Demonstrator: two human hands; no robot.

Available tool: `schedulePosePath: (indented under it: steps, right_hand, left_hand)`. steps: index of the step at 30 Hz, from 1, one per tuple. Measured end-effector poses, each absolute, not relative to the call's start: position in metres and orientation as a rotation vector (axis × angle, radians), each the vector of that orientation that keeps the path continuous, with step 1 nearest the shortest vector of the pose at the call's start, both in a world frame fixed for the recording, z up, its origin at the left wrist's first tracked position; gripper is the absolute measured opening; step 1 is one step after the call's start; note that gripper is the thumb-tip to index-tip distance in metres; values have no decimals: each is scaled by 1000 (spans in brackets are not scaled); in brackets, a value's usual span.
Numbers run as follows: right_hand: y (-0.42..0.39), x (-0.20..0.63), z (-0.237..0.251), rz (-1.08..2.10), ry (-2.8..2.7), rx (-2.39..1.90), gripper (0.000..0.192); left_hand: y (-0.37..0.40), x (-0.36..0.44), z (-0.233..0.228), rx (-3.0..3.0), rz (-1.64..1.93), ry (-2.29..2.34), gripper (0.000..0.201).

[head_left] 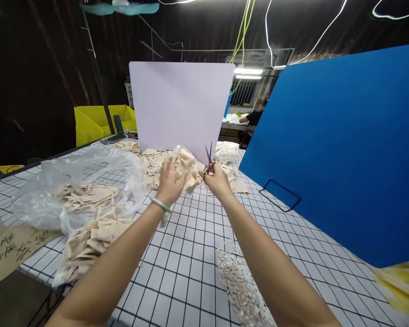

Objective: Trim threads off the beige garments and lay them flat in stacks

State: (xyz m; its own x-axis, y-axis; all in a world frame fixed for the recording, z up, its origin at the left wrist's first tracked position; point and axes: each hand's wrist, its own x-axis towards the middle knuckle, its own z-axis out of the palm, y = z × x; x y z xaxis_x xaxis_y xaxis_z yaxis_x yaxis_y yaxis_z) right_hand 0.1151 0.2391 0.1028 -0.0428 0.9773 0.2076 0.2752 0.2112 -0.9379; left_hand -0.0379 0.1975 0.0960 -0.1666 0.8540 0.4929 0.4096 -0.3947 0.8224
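At 5 o'clock from the centre of view, beside the right forearm, lies one heap of small pale scraps (240,286) on a black-gridded white table (177,268). Two heaps of cream strips follow: a loose heap (98,236) at 8, a second heap (88,196) within one clear plastic bag (37,195) at 9. Further out at 8, one brown paper sheet (17,250) bears dark handwriting I cannot read reliably. Dead centre, the left hand (172,179), wearing one pale green bangle (160,204), holds bunched cream cloth (187,163); the right hand (218,179) grips one pair of scissors (209,156), blades pointing to 12. Beyond stand two boards: a blue board (334,150) at 3, a pale lilac board (180,104) at 11. One yellow bin (88,125) sits at 10; one other person (254,118), partly hidden, between 1 and 2.
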Motion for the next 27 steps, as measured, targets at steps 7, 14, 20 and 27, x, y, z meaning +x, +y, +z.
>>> schedulePosePath:
  steps: [7,14,20,27]
  right_hand:
    - [122,113,-9,1423,-1600,-1317,11]
    - [82,107,-34,1142,-1901,-1420,13]
    - [83,96,-20,1095,-1776,-1542,39]
    - [81,86,-27,1386,-1421,-1229,44]
  left_hand:
    - [106,-3,-10,1508,1078,1233,31]
    - [57,-29,-41,1971,1070,1534,28]
    - [53,-156,-9,1923,650,2615,30]
    - [41,-76,-13,2167,1012,1882,21]
